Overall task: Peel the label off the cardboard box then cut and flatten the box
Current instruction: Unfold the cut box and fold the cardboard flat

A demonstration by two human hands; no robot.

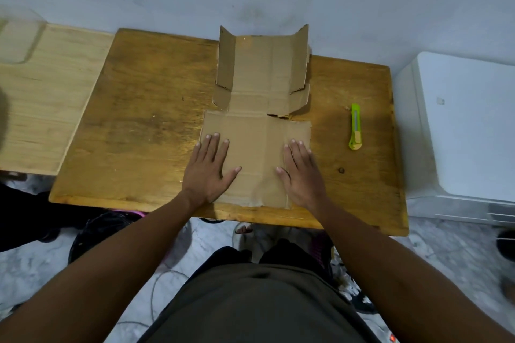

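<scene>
- On the wooden tabletop (pixel 139 120), the cut-open cardboard box (pixel 259 131) is lying mostly unfolded, near the middle and reaching from the near edge toward the far edge.
- Both forearms are extending forward from the bottom of the view and converging on the near panel of the box.
- The left hand (pixel 211 168) is lying palm down on the left part of that panel, with its heel over the panel's left edge and partly on the wood.
- The left grip is standing open: the fingers (pixel 216 140) are lying straight and slightly spread, pointing away from the person, and the thumb is angling inward toward the other hand. It is pressing flat and enclosing nothing.
- The right hand (pixel 302 172) is lying palm down on the right part of the same panel, near its right edge.
- The right grip is likewise standing open, fingers straight and close together, thumb pointing inward. It is touching the cardboard only.
- At the far end of the box, two side flaps are standing upright, one on each side of the flat centre panel.
- A green utility knife (pixel 355 127) is lying on the tabletop to the right of the box, apart from it and from both hands.
- A white appliance (pixel 468 125) is standing just beside the right end of the tabletop.
</scene>
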